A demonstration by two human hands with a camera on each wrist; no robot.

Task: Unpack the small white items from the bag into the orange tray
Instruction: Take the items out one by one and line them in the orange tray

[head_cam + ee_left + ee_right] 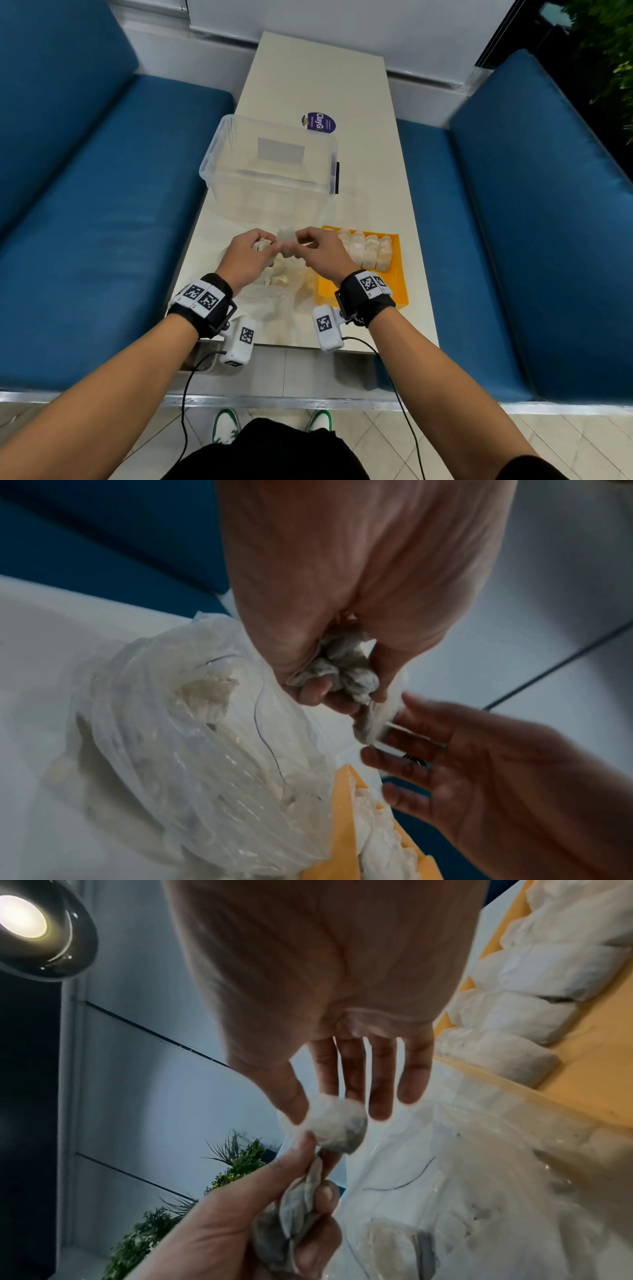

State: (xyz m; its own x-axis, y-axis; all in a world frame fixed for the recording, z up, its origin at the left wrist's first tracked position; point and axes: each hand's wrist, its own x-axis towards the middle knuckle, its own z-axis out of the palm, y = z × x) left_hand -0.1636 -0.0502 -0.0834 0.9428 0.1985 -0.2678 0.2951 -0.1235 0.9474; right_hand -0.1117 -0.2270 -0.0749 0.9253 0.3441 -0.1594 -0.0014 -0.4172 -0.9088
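Note:
My two hands meet above the clear plastic bag (pixel 274 291), which lies crumpled on the table with several white items still inside. My right hand (pixel 298 241) pinches one small white item (pixel 335 1123) between thumb and index finger, its other fingers straight. My left hand (pixel 270 248) grips a crumpled wad of wrappers (pixel 339 666), and its thumb tip touches the white item. The orange tray (pixel 363 298) sits just right of the bag and holds several white items (pixel 534 1010) in rows at its far end.
A clear lidless plastic box (pixel 267 171) stands behind the bag, and a purple round sticker (pixel 318 122) lies beyond it. Blue padded benches (pixel 85 222) flank the narrow white table (pixel 394 205) on both sides. The table's near edge is under my wrists.

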